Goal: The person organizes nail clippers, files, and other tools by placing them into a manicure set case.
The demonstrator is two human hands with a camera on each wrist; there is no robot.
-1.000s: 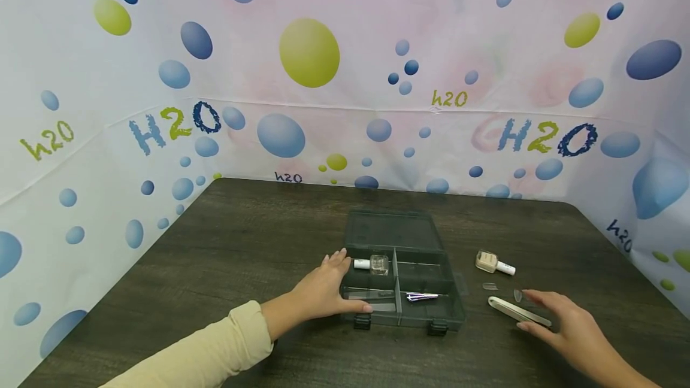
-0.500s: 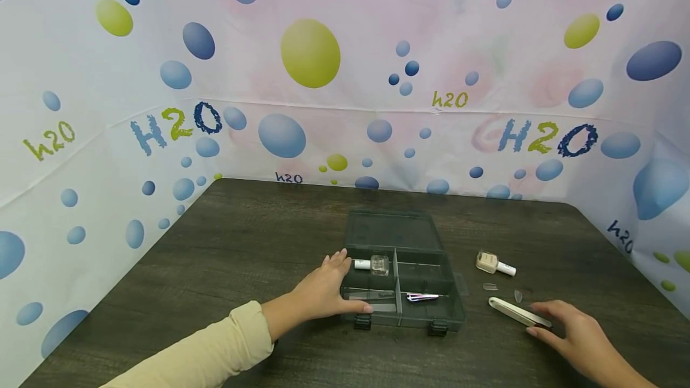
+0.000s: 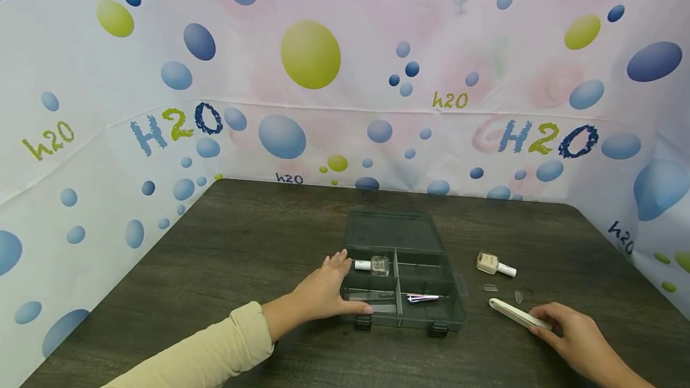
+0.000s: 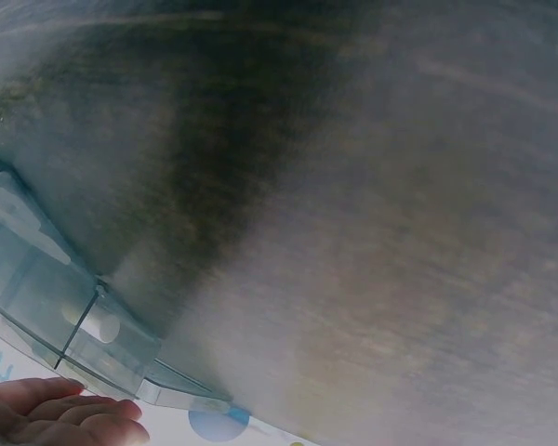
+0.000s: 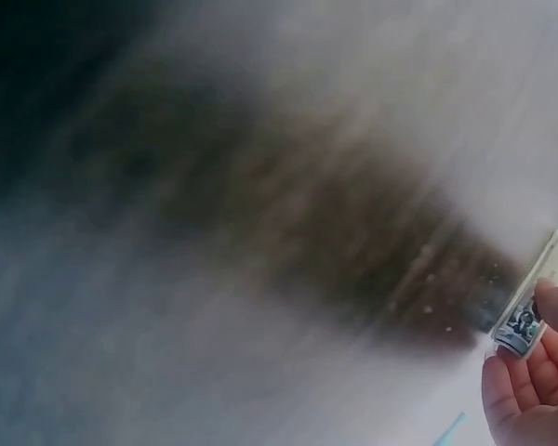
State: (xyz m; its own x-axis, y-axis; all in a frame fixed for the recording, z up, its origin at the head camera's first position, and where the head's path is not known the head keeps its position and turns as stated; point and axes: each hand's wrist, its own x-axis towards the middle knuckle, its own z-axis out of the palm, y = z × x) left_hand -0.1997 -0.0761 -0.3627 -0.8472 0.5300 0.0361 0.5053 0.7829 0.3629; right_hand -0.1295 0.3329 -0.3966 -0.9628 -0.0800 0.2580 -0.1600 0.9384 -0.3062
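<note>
Closing on the near end of the white nail file, the right hand has dropped from its hover above the tabletop a second ago and now has fingertips on it. The right wrist view shows fingers curled about the file's end, thumb on top, so this reads as a pinch, though that view is badly blurred. Meaning: the file is the thing in hand, gripped but not yet lifted off the table.

Left hand unchanged: flat against the left wall of the grey box, fingers straight, thumb along the front edge, steadying it and holding nothing.

The file lies flat, slanting away to the left from the right hand, just right of the box and apart from it. Well apart from the left hand, with the box between.

Beyond the file: two small clear nail tips on the table, then a beige polish bottle on its side.

In the box: tweezers in the near right compartment, a clear bottle in the far left one. Lid lies open behind.

Backdrop with bubbles surrounds the table.
</note>
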